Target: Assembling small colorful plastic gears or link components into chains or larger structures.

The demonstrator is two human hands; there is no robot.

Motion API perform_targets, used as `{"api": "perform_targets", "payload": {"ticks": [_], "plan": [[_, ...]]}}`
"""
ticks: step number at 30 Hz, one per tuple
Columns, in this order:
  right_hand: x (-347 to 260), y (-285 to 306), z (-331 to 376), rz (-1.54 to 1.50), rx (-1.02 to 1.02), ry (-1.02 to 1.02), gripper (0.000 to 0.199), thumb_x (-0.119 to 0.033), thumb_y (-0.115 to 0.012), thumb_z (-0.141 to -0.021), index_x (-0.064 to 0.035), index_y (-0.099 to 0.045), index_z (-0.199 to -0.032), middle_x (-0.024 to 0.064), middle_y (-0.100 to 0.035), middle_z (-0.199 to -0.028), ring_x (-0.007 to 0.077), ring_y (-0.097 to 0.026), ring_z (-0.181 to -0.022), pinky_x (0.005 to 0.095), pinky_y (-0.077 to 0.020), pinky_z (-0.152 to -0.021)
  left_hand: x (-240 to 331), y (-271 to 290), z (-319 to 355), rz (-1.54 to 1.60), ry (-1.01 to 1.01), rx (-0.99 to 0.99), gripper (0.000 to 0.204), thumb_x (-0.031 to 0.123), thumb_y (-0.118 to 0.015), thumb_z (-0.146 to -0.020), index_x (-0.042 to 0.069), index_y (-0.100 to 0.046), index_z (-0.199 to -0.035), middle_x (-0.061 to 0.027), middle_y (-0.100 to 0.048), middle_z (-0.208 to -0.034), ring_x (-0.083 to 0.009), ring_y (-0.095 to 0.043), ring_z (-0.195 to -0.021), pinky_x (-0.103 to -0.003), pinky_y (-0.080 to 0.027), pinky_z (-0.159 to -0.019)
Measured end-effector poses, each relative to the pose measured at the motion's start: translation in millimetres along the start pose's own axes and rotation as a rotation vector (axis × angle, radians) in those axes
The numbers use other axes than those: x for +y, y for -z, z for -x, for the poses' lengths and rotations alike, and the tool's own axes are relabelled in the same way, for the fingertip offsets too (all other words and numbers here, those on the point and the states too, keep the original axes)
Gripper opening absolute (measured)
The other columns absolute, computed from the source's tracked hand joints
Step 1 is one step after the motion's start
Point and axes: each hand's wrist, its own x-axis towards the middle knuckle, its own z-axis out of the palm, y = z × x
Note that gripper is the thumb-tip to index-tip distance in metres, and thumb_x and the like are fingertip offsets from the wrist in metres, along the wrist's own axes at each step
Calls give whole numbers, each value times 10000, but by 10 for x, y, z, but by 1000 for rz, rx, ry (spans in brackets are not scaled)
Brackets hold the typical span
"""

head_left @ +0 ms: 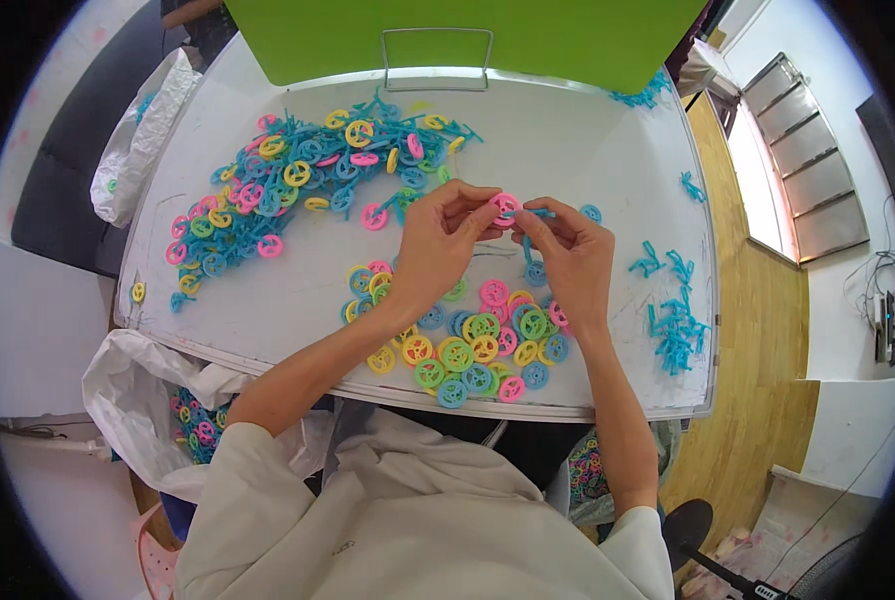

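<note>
Both hands on one pink plastic spoked wheel, far of loose pile.
I'd pinch rim w/ left hand, right hand fingertips clamped on its blue plastic stalk; twist clean, don't bend.

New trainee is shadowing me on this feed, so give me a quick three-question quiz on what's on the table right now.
1. True or false: both hands pinch the pink wheel together.
2. Where do the loose blue sprue pieces lie: A) right side of the white table, B) in the white bag, C) on the green board?
3. Which pile lies nearer the person: the sorted wheels or the tangled pile?

Key: 1 true: left hand and right hand both grip it. 2 A. 3 the sorted wheels.
</note>
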Motion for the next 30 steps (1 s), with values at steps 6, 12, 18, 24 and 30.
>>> {"api": "perform_targets", "payload": {"ticks": [6, 12, 18, 24, 30], "plan": [[6, 21, 4, -6, 3, -60, 163, -121, -679, -859, 12, -689, -952, 68, -692, -766, 94, -639, -685, 187, -464, -586, -4, -41, 33, -123, -62, 22, 210, 71, -590, -913, -51, -613, -1083, -123, -665, -978, -163, -654, -886, -284, -561, -789], [-8, -30, 29, 30, 45, -78, 179, -115, -692, -846, 23, -680, -960, 82, -692, -763, 92, -637, -686, 186, -470, -600, 20, -43, 73, -259, -65, 58, 207, 74, -591, -912, -50, -615, -1076, -119, -669, -956, -155, -656, -878, -279, -560, -795], [63, -20, 33, 79, 58, 128, 138, -30, -702, -813, 18, -674, -939, 76, -684, -791, 74, -622, -736, 188, -482, -651, 21, -38, 21, -45, -4, 42, 153, 62, -590, -905, -46, -601, -1014, -124, -679, -930, -143, -663, -825, -261, -552, -743], [62, -49, 64, 92, 33, 219, 129, -21, -687, -824, 16, -664, -945, 42, -665, -826, 82, -617, -779, 209, -482, -691, -65, 21, 0, -63, -68, -18, 125, 10, -575, -897, -33, -598, -1012, -97, -667, -912, -135, -654, -846, -259, -552, -748], [0, -59, 17, -52, 99, 12, 302, -89, -633, -890, 3, -551, -1166, 82, -654, -954, 114, -629, -846, 245, -505, -760, 22, -34, 12, -202, -276, 55, 172, -27, -604, -856, -2, -610, -1026, -91, -656, -926, -171, -665, -840, -264, -552, -743]]}}
